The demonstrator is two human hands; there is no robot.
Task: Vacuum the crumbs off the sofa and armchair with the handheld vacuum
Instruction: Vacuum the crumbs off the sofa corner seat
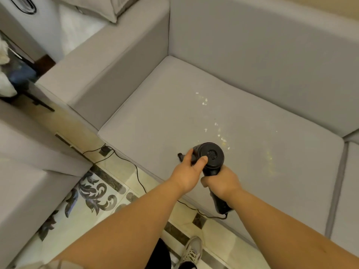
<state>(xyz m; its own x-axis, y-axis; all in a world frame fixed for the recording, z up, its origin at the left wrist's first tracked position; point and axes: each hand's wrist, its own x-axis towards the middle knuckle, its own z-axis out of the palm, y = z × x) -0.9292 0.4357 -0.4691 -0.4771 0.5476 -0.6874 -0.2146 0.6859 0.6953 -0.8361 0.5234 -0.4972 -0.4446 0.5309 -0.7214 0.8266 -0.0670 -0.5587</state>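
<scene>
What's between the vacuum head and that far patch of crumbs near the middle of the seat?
In the head view, more crumbs dot the grey seat cushion between the vacuum and the far patch; nothing else.

Sofa seat cushion (174,113): centre; backrest (262,45) behind it; armrest (93,74) at its left; a second seat cushion (349,191) touching its right edge
Crumbs (219,133): scattered on the seat cushion, right of its middle
Handheld vacuum (210,158): above the cushion's front part, just before the crumbs; left hand (187,171) on its left side; right hand (223,183) round its handle, nearer the viewer
Cord (136,171): on the floor (116,200) along the sofa's front
Armchair (29,171): left, across the floor from the sofa
Shoe (191,251): on the floor at the bottom edge
</scene>
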